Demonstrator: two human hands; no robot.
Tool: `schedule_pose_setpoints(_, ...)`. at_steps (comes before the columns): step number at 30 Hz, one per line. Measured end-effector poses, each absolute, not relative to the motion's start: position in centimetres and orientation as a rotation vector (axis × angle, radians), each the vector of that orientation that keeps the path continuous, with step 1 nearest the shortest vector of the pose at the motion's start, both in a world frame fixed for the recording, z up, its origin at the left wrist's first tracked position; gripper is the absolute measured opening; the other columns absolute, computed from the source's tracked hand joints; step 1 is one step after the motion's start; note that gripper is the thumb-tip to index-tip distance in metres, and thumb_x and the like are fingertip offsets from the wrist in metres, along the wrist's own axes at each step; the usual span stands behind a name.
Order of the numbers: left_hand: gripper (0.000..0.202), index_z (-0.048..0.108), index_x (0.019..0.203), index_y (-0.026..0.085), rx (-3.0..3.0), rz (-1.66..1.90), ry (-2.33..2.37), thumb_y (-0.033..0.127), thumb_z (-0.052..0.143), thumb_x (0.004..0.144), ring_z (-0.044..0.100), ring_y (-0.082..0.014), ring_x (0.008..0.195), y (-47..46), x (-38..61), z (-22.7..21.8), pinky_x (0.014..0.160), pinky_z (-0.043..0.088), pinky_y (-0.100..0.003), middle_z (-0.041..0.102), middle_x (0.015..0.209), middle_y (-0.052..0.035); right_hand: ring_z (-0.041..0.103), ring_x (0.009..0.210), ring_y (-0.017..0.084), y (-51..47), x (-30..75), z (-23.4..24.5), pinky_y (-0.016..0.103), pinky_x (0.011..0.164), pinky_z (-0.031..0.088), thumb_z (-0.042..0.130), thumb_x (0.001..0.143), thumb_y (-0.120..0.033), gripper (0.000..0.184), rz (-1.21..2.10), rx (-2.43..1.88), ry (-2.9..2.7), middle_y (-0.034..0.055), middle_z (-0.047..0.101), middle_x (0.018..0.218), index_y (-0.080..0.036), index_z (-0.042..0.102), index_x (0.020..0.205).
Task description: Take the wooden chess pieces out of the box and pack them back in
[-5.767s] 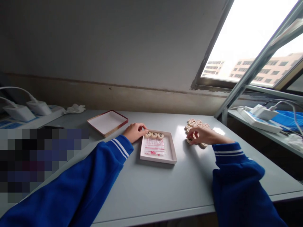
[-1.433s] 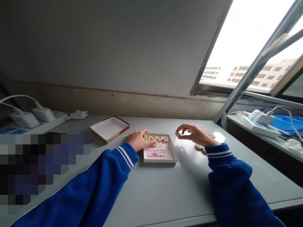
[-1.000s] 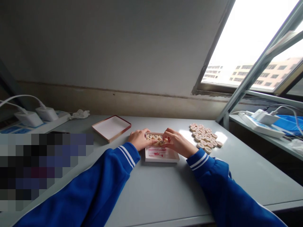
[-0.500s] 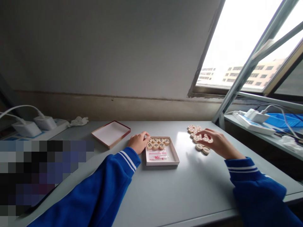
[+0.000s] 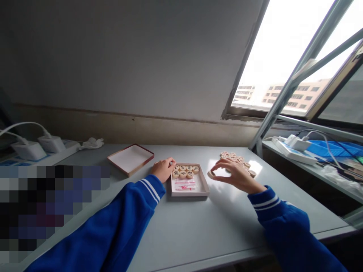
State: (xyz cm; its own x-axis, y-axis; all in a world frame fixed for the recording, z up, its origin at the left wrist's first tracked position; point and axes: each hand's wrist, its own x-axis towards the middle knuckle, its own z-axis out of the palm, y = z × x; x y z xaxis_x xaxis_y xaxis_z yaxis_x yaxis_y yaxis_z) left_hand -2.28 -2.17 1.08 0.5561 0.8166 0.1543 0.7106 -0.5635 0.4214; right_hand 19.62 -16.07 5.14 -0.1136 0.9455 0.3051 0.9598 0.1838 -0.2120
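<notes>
A shallow white box [image 5: 204, 189] sits on the grey table with several round wooden Chinese chess pieces [image 5: 183, 174] lined up in two rows at its far side, black characters facing up. A clear plastic bag with pink-red print [image 5: 185, 184] lies in front of them inside the box. My left hand [image 5: 163, 169] grips the box's left rim near the back corner. To the box's right, my right hand [image 5: 231, 174] pinches one chess piece [image 5: 211, 174] between thumb and fingers, tilted, just off the right wall. Behind that hand lies a cluster of loose chess pieces [image 5: 232, 155], partly hidden.
The box lid [image 5: 131, 159] lies upside down at the back left. Power strips with white chargers stand at the left [image 5: 52, 143] and on the right-hand shelf [image 5: 297, 142]. A slanted metal post [image 5: 272, 117] rises at the table's back right corner.
My right hand has moved left from the loose pieces towards the box, now with a chess piece pinched in it. My left hand stays at the box. The view has shifted slightly.
</notes>
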Motion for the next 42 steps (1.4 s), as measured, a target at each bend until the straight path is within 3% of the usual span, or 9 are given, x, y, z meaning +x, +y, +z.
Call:
schedule_pose_setpoints(8,0.028,0.046,0.105,0.024,2.426,0.529,1.225,0.032,0.036,0.081,0.058,-0.0164,0.073,-2.0,-2.6,1.1,0.066,0.039,-0.024,0.062,0.073,0.0007,0.049,0.089,0.023,-13.0,15.1,4.6,0.042,0.079,0.030,0.062,0.068,-0.039,0.018,-0.289,-1.982,-2.199,0.0045,0.058,0.096,-0.024,0.063,0.078)
schedule_pose_setpoints(13,0.033,0.041,0.111,0.022,2.380,0.537,1.240,0.032,0.039,0.080,0.059,-0.0164,0.075,-2.0,-2.6,1.1,0.067,0.040,-0.025,0.063,0.075,0.0005,0.049,0.088,0.022,-12.7,14.4,4.4,0.045,0.085,0.024,0.063,0.068,-0.033,0.010,-0.407,-1.991,-2.160,0.0027,0.060,0.089,-0.024,0.063,0.069)
schedule_pose_setpoints(16,0.032,0.042,0.109,0.020,2.369,0.542,1.232,0.033,0.038,0.080,0.059,-0.0172,0.076,-1.9,-2.5,1.0,0.068,0.040,-0.026,0.063,0.076,-0.0005,0.050,0.085,0.020,-13.2,14.9,4.9,0.042,0.085,0.023,0.061,0.071,-0.034,0.011,-0.358,-1.955,-2.173,0.0000,0.062,0.087,-0.025,0.064,0.065)
schedule_pose_setpoints(21,0.026,0.052,0.096,0.022,2.419,0.510,1.218,0.034,0.035,0.081,0.058,-0.0175,0.077,-1.9,-2.5,1.0,0.068,0.041,-0.026,0.064,0.078,-0.0017,0.053,0.085,0.019,-14.2,19.2,5.7,0.039,0.082,0.026,0.048,0.079,-0.037,0.020,-0.463,-2.096,-1.960,0.0004,0.063,0.089,-0.027,0.065,0.074)
schedule_pose_setpoints(27,0.025,0.057,0.090,0.023,2.468,0.471,1.253,0.033,0.036,0.080,0.059,-0.0180,0.080,-2.2,-2.5,1.3,0.070,0.041,-0.026,0.065,0.080,-0.0025,0.052,0.090,0.024,-15.2,24.4,4.5,0.041,0.075,0.031,0.053,0.070,-0.041,0.023,-0.347,-2.593,-1.653,0.0054,0.062,0.094,-0.025,0.064,0.081)
schedule_pose_setpoints(33,0.026,0.057,0.090,0.024,2.487,0.474,1.248,0.033,0.035,0.080,0.059,-0.0178,0.079,-2.1,-2.5,1.2,0.069,0.041,-0.026,0.065,0.080,-0.0023,0.052,0.091,0.024,-15.0,23.9,4.0,0.042,0.075,0.031,0.052,0.069,-0.035,0.016,-0.375,-2.612,-1.654,0.0051,0.063,0.091,-0.024,0.064,0.073)
schedule_pose_setpoints(37,0.026,0.056,0.090,0.024,2.492,0.487,1.246,0.033,0.035,0.080,0.059,-0.0180,0.077,-2.0,-2.5,1.0,0.067,0.041,-0.026,0.065,0.080,-0.0025,0.051,0.092,0.027,-15.0,23.2,4.8,0.042,0.074,0.034,0.058,0.065,-0.041,0.018,-0.251,-2.573,-1.719,0.0041,0.063,0.085,-0.025,0.064,0.072)
schedule_pose_setpoints(42,0.026,0.057,0.089,0.023,2.485,0.499,1.238,0.032,0.035,0.079,0.059,-0.0188,0.077,-2.0,-2.5,1.0,0.067,0.041,-0.026,0.065,0.080,-0.0033,0.054,0.077,0.019,-14.5,19.8,6.4,0.031,0.065,0.040,0.052,0.070,-0.051,0.030,0.046,-1.999,-1.993,0.0038,0.060,0.081,-0.024,0.062,0.079)
